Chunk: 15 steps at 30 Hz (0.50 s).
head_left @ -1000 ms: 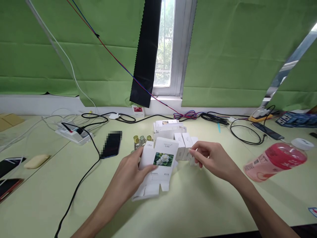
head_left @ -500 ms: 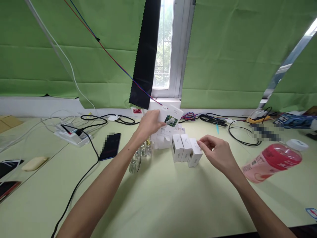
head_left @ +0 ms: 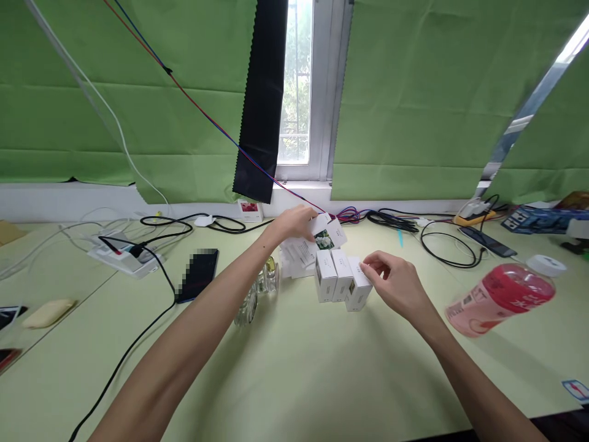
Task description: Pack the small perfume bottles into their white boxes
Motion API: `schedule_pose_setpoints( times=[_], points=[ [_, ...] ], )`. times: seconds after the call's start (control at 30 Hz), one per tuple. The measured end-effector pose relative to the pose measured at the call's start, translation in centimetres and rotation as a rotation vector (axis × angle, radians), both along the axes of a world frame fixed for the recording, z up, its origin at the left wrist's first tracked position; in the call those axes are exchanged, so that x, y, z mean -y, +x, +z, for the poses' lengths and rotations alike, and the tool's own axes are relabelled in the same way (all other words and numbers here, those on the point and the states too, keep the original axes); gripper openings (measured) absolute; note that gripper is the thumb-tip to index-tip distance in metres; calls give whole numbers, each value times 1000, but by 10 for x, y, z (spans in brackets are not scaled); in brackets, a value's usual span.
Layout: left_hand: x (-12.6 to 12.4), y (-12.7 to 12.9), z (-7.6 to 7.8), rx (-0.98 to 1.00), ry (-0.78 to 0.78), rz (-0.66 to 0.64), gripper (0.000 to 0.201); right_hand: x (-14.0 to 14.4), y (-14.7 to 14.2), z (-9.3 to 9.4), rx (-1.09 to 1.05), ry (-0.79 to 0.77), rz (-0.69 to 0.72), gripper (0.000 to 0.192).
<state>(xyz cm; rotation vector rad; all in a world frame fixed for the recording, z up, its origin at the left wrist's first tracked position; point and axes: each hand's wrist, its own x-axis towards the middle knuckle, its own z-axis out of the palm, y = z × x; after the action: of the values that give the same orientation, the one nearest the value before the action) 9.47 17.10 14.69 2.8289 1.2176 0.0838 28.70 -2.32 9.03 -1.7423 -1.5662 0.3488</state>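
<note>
My left hand [head_left: 294, 223] reaches far across the table and holds a flat, unfolded white carton with a flower picture [head_left: 326, 236] over a pile of similar flat cartons [head_left: 297, 258]. My right hand [head_left: 391, 283] rests with its fingertips on the rightmost of three small upright white boxes [head_left: 340, 282] standing in a row. Small glass bottles with gold caps [head_left: 264, 279] stand under my left forearm.
A pink bottle with a white cap [head_left: 499, 293] lies at the right. A dark phone [head_left: 197, 274], a power strip [head_left: 120, 255] and black cables [head_left: 442, 240] lie toward the back. A yellow bar [head_left: 48, 312] sits at the left. Green blinds hang behind.
My left hand carried the flower-printed carton from near me out to the pile at the back. My right hand stayed by the three boxes, now touching the rightmost one.
</note>
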Motion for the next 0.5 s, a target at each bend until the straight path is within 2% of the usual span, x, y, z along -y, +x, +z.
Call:
schedule_pose_setpoints(
  times=[0.23,0.37,0.5],
  points=[
    [-2,11,-31,-44,18,-15,42,-4,2,-10,59,-27,5,25],
    [4,9,-39,-84,27,-9,37,-3,1,-17,53,-100,41,47],
    [10,9,-46,-118,43,5,37,-1,1,-19,59,-207,154,63]
  ],
)
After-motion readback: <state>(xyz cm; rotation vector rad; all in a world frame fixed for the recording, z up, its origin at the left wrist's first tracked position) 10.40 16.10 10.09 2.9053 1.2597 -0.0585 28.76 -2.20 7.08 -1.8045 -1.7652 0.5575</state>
